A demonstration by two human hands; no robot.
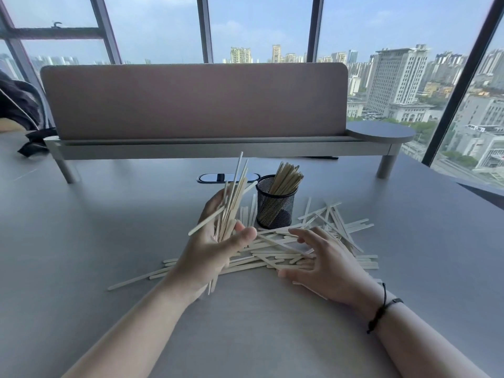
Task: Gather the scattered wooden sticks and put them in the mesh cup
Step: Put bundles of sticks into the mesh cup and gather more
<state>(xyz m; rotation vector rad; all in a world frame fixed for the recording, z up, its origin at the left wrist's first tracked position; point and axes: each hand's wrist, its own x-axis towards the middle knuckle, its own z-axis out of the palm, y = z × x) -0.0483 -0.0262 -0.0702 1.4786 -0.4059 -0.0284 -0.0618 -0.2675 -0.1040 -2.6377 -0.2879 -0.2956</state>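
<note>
A black mesh cup (275,211) stands upright on the grey table (81,227), with several wooden sticks leaning inside it. Just left of the cup, my left hand (215,246) holds a loose bundle of sticks (234,200) that fans upward. A heap of scattered sticks (275,255) lies flat in front of the cup and spreads to the right. My right hand (327,266) rests palm down on the right part of that heap, fingers spread, gripping nothing I can see.
A raised shelf with a pinkish divider panel (193,102) runs across the table behind the cup. A cable port (226,178) sits in the table below it. A dark bag (19,107) lies at the far left. Windows stand beyond.
</note>
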